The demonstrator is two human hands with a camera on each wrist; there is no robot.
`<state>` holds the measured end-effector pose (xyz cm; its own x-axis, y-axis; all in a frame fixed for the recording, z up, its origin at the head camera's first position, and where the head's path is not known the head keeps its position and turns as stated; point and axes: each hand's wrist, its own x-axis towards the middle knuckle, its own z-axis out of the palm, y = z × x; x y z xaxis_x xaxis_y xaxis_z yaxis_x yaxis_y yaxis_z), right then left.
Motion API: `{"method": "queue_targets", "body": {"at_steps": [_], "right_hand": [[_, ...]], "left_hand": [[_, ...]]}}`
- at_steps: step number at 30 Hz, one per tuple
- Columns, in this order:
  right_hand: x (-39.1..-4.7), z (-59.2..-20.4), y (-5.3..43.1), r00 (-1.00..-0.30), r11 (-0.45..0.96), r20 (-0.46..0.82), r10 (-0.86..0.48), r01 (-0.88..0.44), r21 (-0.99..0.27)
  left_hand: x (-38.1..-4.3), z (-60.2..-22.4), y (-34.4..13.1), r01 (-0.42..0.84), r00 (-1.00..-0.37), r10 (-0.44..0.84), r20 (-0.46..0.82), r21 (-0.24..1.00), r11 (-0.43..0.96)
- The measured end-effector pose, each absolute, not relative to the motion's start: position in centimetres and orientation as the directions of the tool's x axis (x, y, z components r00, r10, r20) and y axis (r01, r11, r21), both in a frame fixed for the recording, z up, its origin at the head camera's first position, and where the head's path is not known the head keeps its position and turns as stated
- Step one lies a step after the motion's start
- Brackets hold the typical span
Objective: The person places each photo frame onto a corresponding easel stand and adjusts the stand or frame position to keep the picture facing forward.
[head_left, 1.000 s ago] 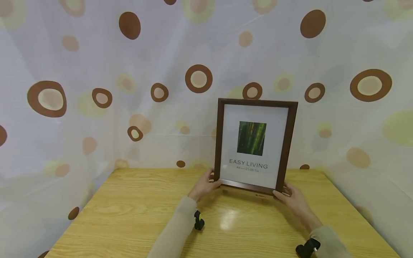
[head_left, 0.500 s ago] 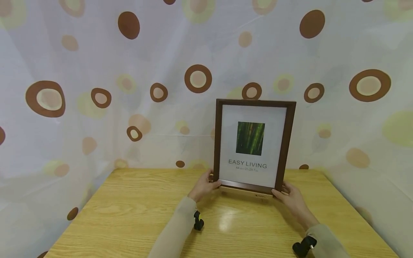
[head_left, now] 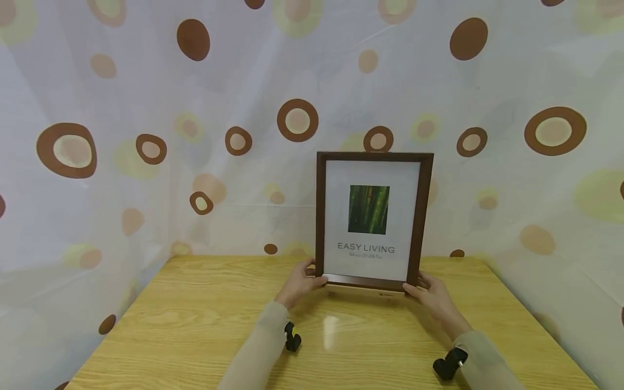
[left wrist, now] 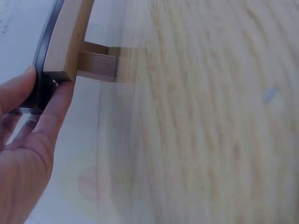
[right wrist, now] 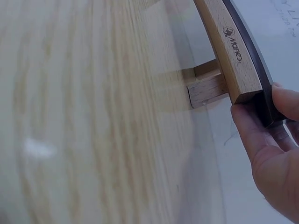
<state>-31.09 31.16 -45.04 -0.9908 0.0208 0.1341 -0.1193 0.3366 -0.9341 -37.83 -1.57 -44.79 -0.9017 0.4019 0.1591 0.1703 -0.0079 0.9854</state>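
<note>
A dark brown picture frame (head_left: 369,216), with a green bamboo print and the words EASY LIVING, leans upright on a small wooden easel. The easel's ledge (right wrist: 229,51) carries a printed mark, and its wooden foot (left wrist: 97,65) stands on the table; most of the easel is hidden behind the frame. My left hand (head_left: 301,283) holds the frame's lower left corner, thumb on the front and fingers around the side and underneath. At the lower right corner, my right hand (head_left: 434,297) grips the same way, its forefinger against the end of the ledge.
The light wood-grain table (head_left: 195,325) extends around the easel. Behind it and along both sides hangs a pale curtain (head_left: 234,81) with brown and beige spots. Each wrist wears a black camera mount (head_left: 449,364).
The frame and both hands have shifted slightly to the left, and the frame has turned a little, standing straighter to the view. Both hands keep their hold on its lower corners.
</note>
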Motion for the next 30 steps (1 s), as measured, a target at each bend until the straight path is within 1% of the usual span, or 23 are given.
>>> {"method": "queue_targets", "body": {"at_steps": [8, 12, 14, 20, 26, 30], "right_hand": [[-31.8, -45.0, 30.6, -0.993, 0.326, 0.117, -0.013, -0.114, -0.938], [-32.3, -45.1, 29.8, -0.992, 0.314, 0.124, -0.026, -0.126, -0.941], [-32.6, -45.1, 29.3, -0.992, 0.29, 0.125, -0.028, -0.127, -0.949], [-33.6, -45.5, 27.8, -0.989, 0.106, 0.134, -0.054, -0.139, -0.985], [-34.3, -45.7, 26.7, -0.989, 0.102, 0.135, -0.054, -0.14, -0.985], [-34.8, -45.7, 26.2, -0.989, 0.104, 0.138, -0.059, -0.144, -0.984]], "left_hand": [[-38.3, -45.7, -2.6, 0.199, -0.919, 0.361, 0.159, 0.977, 0.076], [-38.5, -45.9, -3.5, 0.188, -0.93, 0.34, 0.137, 0.975, 0.12], [-38.6, -46.0, -4.0, 0.184, -0.929, 0.344, 0.139, 0.978, 0.102], [-38.7, -46.0, -5.5, 0.19, -0.921, 0.352, 0.164, 0.981, 0.041], [-38.6, -45.9, -6.7, 0.205, -0.928, 0.333, 0.168, 0.976, 0.078], [-38.7, -45.8, -7.2, 0.208, -0.931, 0.32, 0.174, 0.975, 0.074]]}}
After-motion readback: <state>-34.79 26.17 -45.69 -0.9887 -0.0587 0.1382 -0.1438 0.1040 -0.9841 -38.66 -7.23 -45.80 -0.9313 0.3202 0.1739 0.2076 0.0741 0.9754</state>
